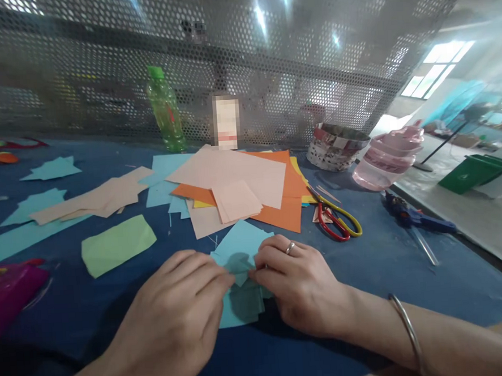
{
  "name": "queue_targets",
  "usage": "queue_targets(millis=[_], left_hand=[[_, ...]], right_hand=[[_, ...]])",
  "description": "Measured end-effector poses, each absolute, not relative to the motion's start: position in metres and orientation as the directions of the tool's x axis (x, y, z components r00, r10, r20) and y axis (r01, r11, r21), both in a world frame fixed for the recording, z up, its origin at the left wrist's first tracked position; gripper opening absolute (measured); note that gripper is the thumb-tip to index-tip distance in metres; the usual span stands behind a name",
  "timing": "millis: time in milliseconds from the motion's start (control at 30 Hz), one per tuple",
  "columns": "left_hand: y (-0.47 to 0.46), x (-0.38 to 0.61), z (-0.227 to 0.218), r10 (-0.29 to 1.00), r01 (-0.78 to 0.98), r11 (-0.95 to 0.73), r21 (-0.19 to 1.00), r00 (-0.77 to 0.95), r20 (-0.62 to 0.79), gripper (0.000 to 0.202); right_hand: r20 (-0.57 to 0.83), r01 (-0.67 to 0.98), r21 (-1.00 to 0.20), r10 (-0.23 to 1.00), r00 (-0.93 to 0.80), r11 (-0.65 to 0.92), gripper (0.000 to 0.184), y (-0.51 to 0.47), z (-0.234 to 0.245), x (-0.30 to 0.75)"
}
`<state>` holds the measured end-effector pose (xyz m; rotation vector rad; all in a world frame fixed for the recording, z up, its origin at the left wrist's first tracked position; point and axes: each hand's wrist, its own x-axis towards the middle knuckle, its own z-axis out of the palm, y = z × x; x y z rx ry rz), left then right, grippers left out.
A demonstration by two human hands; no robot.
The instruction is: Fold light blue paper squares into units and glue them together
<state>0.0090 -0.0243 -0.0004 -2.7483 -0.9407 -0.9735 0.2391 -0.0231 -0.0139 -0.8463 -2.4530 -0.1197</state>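
Observation:
Between my two hands is a piece of light blue paper (242,239), its near edge bent toward me. My left hand (179,300) pinches its left side, thumb and fingers together. At its right side my right hand (297,281), with a ring on one finger, pinches in the same way. Below the held piece lie more blue paper sheets (241,313), partly covered by the hands. Beyond it, a small stack of pale pink squares (237,201) rests on larger pink sheets (233,169) and orange paper (284,217).
Scissors (335,217) with red and yellow handles lie right of the papers. Farther right are a glue gun (418,214), a pink water bottle (389,154) and a woven-looking basket (337,146). A green bottle (165,111) stands behind. Green paper (118,245) and a purple object (15,296) lie left.

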Motion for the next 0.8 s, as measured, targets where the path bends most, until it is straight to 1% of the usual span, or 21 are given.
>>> queue_targets(millis=[100, 167, 233, 300, 433, 533, 600, 700, 800], left_hand=[[-0.017, 0.003, -0.007, 0.626, 0.622, -0.748, 0.233, 0.543, 0.56, 0.03], [-0.012, 0.0, -0.012, 0.672, 0.638, -0.715, 0.286, 0.516, 0.531, 0.028], [-0.008, 0.0, -0.014, 0.692, 0.639, -0.702, 0.316, 0.506, 0.515, 0.026], [-0.006, 0.001, -0.014, 0.7, 0.638, -0.696, 0.33, 0.501, 0.508, 0.024], [-0.008, 0.001, -0.014, 0.729, 0.627, -0.675, 0.389, 0.491, 0.476, 0.02], [-0.009, -0.001, -0.015, 0.751, 0.609, -0.659, 0.441, 0.505, 0.426, 0.012], [-0.009, -0.001, -0.015, 0.755, 0.602, -0.656, 0.455, 0.52, 0.401, 0.006], [-0.008, -0.001, -0.013, 0.772, 0.602, -0.635, 0.484, 0.51, 0.379, 0.01], [-0.005, -0.001, -0.009, 0.833, 0.609, -0.549, 0.573, 0.456, 0.313, 0.01]], right_hand=[[0.53, 0.636, -0.226, 0.641, -0.555, 0.738, 0.031, -0.021, -0.013, 0.236], [0.494, 0.66, -0.31, 0.709, -0.503, 0.684, 0.027, -0.02, -0.012, 0.234], [0.444, 0.671, -0.36, 0.751, -0.488, 0.649, 0.019, -0.02, -0.01, 0.231], [0.403, 0.693, -0.369, 0.779, -0.481, 0.619, 0.014, -0.021, -0.009, 0.229], [0.334, 0.746, -0.361, 0.824, -0.457, 0.56, 0.015, -0.023, -0.008, 0.226], [0.309, 0.753, -0.354, 0.829, -0.466, 0.555, 0.013, -0.023, -0.013, 0.225], [0.324, 0.725, -0.361, 0.808, -0.492, 0.587, 0.009, -0.022, -0.016, 0.226], [0.386, 0.656, -0.426, 0.78, -0.491, 0.624, 0.016, -0.019, -0.019, 0.228], [0.448, 0.617, -0.491, 0.785, -0.427, 0.616, 0.013, -0.016, -0.016, 0.229]])
